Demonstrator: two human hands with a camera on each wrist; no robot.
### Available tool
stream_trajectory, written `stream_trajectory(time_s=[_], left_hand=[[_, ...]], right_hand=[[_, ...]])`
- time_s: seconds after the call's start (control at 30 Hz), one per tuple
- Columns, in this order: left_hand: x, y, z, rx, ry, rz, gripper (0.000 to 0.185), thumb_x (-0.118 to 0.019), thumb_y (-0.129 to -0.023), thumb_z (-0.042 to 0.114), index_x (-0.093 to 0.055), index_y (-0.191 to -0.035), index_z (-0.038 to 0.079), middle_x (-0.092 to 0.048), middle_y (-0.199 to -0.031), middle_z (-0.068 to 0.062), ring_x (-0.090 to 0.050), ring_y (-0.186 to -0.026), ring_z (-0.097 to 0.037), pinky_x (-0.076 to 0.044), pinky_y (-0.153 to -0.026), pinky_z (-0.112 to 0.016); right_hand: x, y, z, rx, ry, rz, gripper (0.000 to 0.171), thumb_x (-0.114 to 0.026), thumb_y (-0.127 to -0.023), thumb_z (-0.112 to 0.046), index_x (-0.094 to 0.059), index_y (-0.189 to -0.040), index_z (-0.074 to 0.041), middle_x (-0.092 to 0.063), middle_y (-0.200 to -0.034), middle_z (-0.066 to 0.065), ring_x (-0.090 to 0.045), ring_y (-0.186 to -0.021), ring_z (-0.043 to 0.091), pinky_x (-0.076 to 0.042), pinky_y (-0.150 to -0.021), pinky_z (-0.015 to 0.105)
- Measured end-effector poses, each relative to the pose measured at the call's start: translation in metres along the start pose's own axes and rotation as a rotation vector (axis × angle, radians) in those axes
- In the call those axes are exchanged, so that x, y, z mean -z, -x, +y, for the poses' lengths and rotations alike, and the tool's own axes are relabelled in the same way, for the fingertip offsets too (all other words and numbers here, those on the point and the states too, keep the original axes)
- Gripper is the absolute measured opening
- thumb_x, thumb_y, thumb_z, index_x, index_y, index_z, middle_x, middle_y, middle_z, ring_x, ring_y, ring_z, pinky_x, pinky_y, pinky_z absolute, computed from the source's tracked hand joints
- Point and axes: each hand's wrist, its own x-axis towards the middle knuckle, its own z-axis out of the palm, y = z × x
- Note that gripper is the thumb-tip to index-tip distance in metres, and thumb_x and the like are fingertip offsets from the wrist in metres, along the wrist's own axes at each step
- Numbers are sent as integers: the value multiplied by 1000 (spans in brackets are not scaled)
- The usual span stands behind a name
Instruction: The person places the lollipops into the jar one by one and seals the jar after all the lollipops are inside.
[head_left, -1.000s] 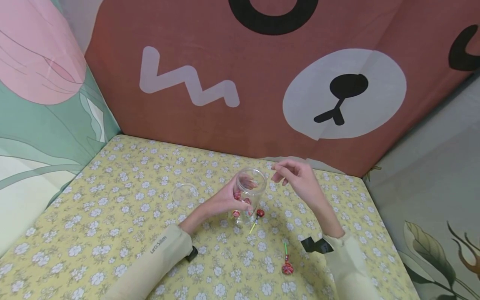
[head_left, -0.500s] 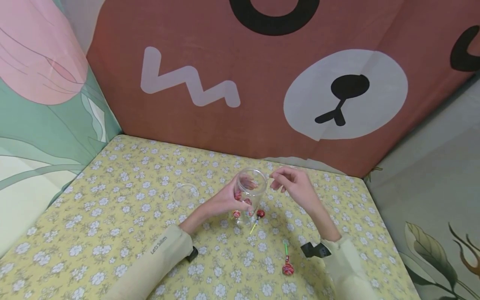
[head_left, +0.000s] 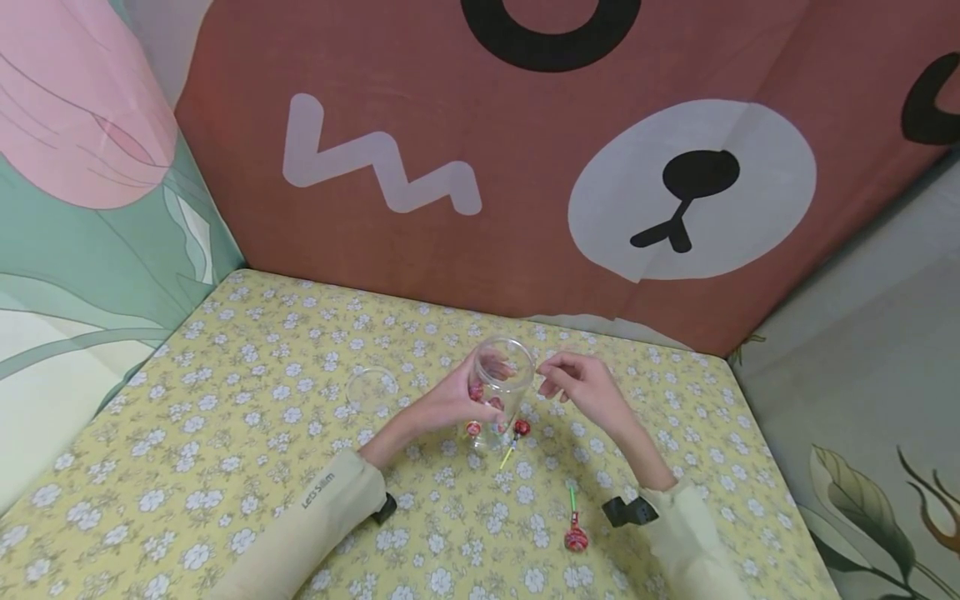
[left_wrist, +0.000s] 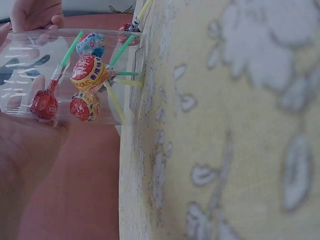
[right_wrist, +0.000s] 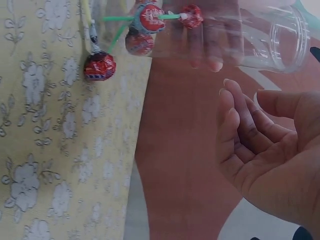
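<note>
Centrally in the head view, a clear cylindrical plastic jar (head_left: 501, 385) stood upright on the bench (head_left: 225, 433), which was covered by a yellow cloth printed with small white flowers. The left hand (head_left: 450, 402) gripped the jar from its left side, fingers curled round the wall; in the left wrist view those fingers (left_wrist: 30, 125) showed through the clear plastic behind the contents. Inside the jar lay several round lollipops with red and yellow wrappers and green sticks (left_wrist: 85, 82), gathered toward its base.

The right hand (head_left: 585, 387) hovered just right of the jar's open mouth, not touching it. Its fingers (right_wrist: 235, 115) were loosely curled toward the palm and held nothing, as the right wrist view showed plainly.

Just beside the jar's base, at lower centre of the head view, a red-wrapped lollipop with a yellow stick (head_left: 517, 432) lay on the cloth, touching or nearly touching the jar; which of the two could not be told. Lower and further right, near the right forearm, a second red lollipop with a green stick (head_left: 574, 525) lay alone, well apart from the jar. Left of the jar, near the left hand, a clear round plastic lid (head_left: 370, 387) rested flat on the cloth. Both arms wore pale cream sleeves (head_left: 315, 517).
</note>
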Motion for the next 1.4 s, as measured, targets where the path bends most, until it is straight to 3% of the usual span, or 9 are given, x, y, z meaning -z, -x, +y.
stream_trajectory(time_s=[0.13, 0.27, 0.47, 0.63, 1.13, 1.4], left_hand=[[0, 0, 0, 8, 6, 1, 81, -83, -83, 11, -39, -150, 17, -55, -142, -6, -53, -130, -21, -49, -101, -44], [-1, 0, 1, 13, 11, 2, 83, -83, -82, 11, -38, -151, 15, -55, -142, -6, -53, -131, -22, -49, -102, -44], [0, 0, 0, 12, 16, -4, 85, -81, -83, 5, -34, -154, 5, -54, -142, -8, -53, -131, -23, -50, -101, -45], [-1, 0, -1, 10, 30, -6, 82, -80, -83, 1, -35, -152, 6, -54, -143, -10, -54, -130, -24, -50, -102, -46], [-1, 1, -1, 9, 17, 9, 82, -81, -83, 5, -37, -152, 6, -55, -142, -8, -52, -131, -22, -49, -102, -44], [-1, 1, -2, 18, 14, 20, 80, -82, -82, 5, -40, -150, 13, -56, -141, -8, -53, -131, -22, -47, -106, -47]], right_hand=[[-2, 1, 4, -3, -15, -8, 23, -58, -107, -14, -73, -111, 2, -73, -86, 14, -70, -84, 40, -55, -65, 29], [-4, 2, 9, 1, -12, -24, 24, -56, -107, -13, -72, -112, 5, -73, -85, 11, -70, -82, 37, -56, -64, 30], [-10, 5, 20, -12, 12, -61, 26, -57, -107, -14, -71, -112, 7, -73, -83, 12, -69, -83, 45, -58, -66, 45], [-16, 6, 29, -46, 22, -87, 25, -58, -106, -14, -70, -111, 8, -73, -83, 17, -69, -81, 43, -58, -70, 53], [-29, 10, 43, -96, 70, -125, 19, -59, -103, -9, -70, -107, 6, -69, -73, 12, -66, -66, 32, -54, -57, 38], [-37, 9, 47, -164, 49, -171, 15, -67, -100, -12, -71, -102, 2, -71, -76, 11, -69, -66, 25, -59, -60, 37]])
